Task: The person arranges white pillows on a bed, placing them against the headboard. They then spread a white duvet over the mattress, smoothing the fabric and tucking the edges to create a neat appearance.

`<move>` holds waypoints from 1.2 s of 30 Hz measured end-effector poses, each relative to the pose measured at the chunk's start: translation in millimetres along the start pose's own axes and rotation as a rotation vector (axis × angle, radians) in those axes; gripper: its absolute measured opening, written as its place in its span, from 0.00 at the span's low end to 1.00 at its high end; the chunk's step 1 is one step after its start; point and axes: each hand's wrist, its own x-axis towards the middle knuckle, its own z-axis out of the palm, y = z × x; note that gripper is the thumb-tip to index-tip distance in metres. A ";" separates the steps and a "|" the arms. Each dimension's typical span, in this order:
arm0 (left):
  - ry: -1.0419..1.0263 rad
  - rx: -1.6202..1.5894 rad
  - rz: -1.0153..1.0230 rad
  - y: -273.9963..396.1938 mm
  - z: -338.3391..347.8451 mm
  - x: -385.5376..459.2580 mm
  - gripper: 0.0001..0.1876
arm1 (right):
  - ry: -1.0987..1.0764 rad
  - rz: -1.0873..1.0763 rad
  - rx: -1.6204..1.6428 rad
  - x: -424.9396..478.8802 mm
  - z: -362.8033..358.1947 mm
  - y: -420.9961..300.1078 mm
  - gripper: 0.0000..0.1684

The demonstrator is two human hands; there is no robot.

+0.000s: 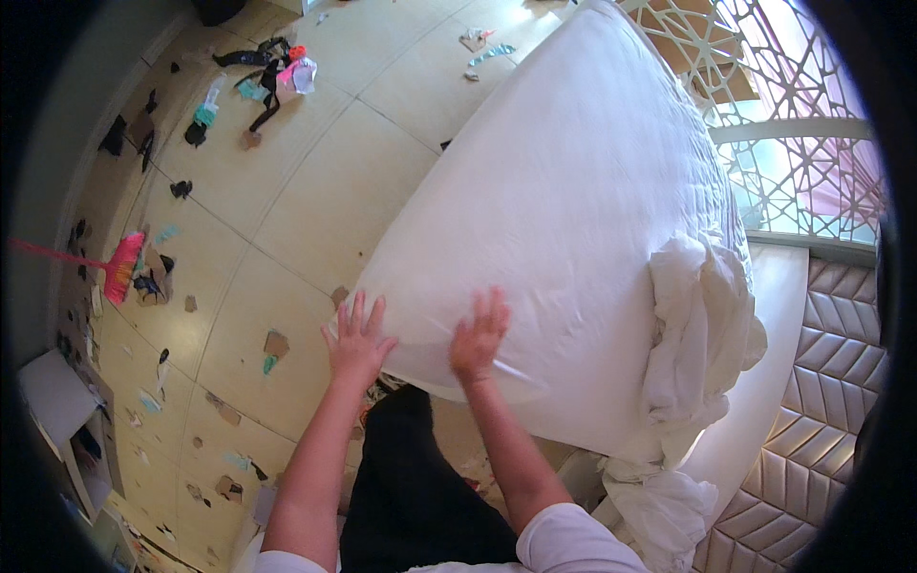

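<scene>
A mattress under a smooth white fitted sheet (530,200) fills the middle of the view. At its near left corner lies my left hand (358,340), fingers spread and nothing in it. My right hand (480,340), slightly blurred, is over the sheet near the front edge, its fingers extended and holding nothing; whether its palm presses the cloth, I cannot tell. Faint creases run in the sheet to the right of that hand. A bunched part of white fabric (680,322) is gathered along the mattress's right side, and more crumpled white cloth (659,501) hangs below it.
Torn scraps, including a cardboard piece (276,344), litter the tiled floor (315,208). A pink broom (123,268) lies at the left, above a low cabinet (61,401). On the right are a padded headboard panel (795,444) and a white lattice screen (795,86).
</scene>
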 end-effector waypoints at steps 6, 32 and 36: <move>-0.258 -0.265 -0.057 -44.3 -14.0 1.1 0.40 | 0.015 0.332 -0.326 56.2 31.9 6.3 0.36; -0.186 -0.355 -0.184 -243.3 -230.1 265.4 0.11 | -0.002 0.754 -0.160 281.4 31.3 23.4 0.37; -0.066 -0.678 -0.246 -193.8 -251.2 324.8 0.08 | -0.085 0.788 -0.216 296.0 25.7 14.3 0.39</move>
